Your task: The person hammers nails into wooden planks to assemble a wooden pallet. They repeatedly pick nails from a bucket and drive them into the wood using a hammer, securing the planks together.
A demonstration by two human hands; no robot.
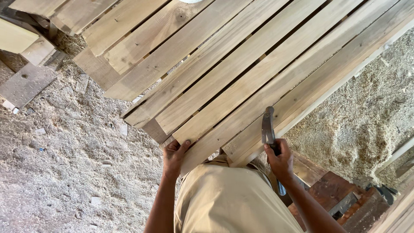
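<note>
I see my right hand (280,160) clenched around the hammer (268,126), head pointing far over the slat (241,129); my left hand (174,155) grips that slat's near end, just left.

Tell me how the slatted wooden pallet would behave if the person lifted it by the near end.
The pallet probably stays stiff: long slats are fixed across battens. Likely heavy and awkward, since it far outspans the left hand gripping its end. With the right hand holding a hammer, it may tilt.
</note>
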